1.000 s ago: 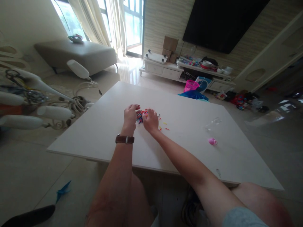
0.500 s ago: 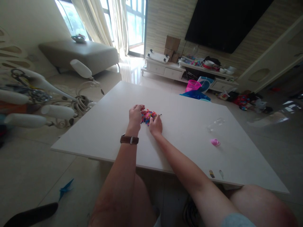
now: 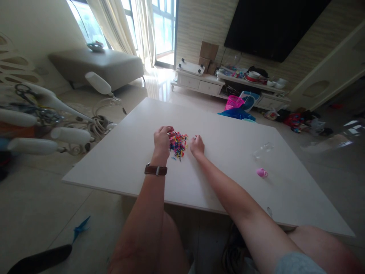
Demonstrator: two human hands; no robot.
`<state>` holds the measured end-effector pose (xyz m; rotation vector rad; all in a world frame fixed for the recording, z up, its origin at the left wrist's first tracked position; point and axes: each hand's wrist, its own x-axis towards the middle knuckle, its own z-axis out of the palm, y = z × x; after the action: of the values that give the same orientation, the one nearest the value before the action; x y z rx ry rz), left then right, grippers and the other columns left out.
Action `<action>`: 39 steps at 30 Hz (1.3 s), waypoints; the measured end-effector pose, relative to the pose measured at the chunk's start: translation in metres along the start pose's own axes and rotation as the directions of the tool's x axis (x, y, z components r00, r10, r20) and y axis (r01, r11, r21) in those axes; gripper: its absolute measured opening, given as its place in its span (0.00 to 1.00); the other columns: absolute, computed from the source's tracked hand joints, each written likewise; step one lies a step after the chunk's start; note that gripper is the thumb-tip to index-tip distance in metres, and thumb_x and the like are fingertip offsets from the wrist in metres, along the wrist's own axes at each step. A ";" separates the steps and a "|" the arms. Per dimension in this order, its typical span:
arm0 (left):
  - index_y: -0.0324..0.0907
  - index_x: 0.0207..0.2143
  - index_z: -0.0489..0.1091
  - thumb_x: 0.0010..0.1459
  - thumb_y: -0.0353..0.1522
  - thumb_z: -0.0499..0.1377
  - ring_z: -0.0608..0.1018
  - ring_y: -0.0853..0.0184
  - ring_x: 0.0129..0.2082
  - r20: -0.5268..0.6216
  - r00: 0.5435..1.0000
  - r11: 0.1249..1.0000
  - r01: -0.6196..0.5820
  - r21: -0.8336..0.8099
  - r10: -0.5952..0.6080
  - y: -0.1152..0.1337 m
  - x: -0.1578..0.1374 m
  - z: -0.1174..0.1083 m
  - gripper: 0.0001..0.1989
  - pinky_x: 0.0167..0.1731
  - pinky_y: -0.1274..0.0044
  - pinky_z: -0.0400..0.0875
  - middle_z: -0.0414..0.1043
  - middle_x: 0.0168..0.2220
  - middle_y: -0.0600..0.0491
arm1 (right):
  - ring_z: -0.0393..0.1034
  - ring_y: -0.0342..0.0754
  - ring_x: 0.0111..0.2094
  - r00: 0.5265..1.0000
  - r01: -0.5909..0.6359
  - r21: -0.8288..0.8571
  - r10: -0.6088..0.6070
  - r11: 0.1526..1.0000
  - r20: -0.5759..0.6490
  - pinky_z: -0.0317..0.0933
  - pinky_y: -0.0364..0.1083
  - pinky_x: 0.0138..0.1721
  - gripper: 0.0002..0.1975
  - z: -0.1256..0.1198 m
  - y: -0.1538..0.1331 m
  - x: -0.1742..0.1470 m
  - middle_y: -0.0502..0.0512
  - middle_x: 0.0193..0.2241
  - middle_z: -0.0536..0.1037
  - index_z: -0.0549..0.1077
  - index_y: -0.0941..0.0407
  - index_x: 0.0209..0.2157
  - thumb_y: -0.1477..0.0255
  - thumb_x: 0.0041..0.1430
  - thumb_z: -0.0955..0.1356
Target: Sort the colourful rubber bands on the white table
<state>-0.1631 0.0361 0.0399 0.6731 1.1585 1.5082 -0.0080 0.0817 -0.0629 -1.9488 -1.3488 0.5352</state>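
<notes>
Head view: pile of small coloured bits [image 3: 179,145] sits on the table [image 3: 225,163], between the hands. Left hand [image 3: 162,137] half curled against the pile's left edge; can't tell if it grips any. Right hand [image 3: 197,146] loosely curled, just right of the pile, gap visible; can't tell if anything's pinched. Clear container [image 3: 262,150] and pink piece [image 3: 261,173] well right. Reads as bunching the bits; any further push calls for fingers low, flat to the surface.
</notes>
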 end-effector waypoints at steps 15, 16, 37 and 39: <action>0.43 0.30 0.67 0.47 0.35 0.55 0.79 0.64 0.34 -0.212 0.974 0.992 -0.099 -0.074 0.081 0.007 0.009 -0.014 0.07 0.30 0.76 0.68 0.76 0.36 0.50 | 0.70 0.53 0.55 0.967 0.199 0.123 -0.215 0.972 0.134 0.62 0.50 0.57 0.21 0.029 -0.016 0.041 0.56 0.54 0.77 0.72 0.52 0.53 0.61 0.71 0.55; 0.43 0.30 0.67 0.46 0.35 0.55 0.79 0.64 0.34 -0.211 0.975 0.993 -0.092 -0.079 0.074 0.007 0.010 -0.014 0.07 0.30 0.76 0.68 0.75 0.36 0.50 | 0.71 0.53 0.55 0.953 0.228 0.129 -0.249 0.965 0.173 0.62 0.50 0.57 0.21 0.035 -0.019 0.042 0.54 0.54 0.78 0.73 0.50 0.54 0.61 0.71 0.56; 0.43 0.30 0.66 0.47 0.35 0.54 0.78 0.65 0.34 -0.283 0.956 0.989 -0.110 -0.101 0.077 0.007 0.011 -0.016 0.07 0.31 0.76 0.68 0.74 0.34 0.51 | 0.71 0.53 0.53 0.762 0.523 0.074 -0.504 0.849 0.406 0.61 0.51 0.57 0.18 0.062 -0.074 0.014 0.59 0.51 0.79 0.77 0.54 0.48 0.64 0.72 0.58; 0.44 0.30 0.66 0.47 0.36 0.54 0.79 0.65 0.34 -0.280 0.957 0.991 -0.108 -0.084 0.081 0.007 0.013 -0.016 0.08 0.31 0.76 0.68 0.74 0.35 0.51 | 0.69 0.53 0.56 0.736 0.505 0.098 -0.487 0.858 0.470 0.60 0.51 0.59 0.17 0.074 -0.081 0.027 0.59 0.54 0.78 0.76 0.55 0.51 0.65 0.71 0.60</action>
<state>-0.1832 0.0432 0.0383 0.4656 1.2643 1.7704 -0.0994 0.1470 -0.0512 -1.4171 -2.1231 0.7570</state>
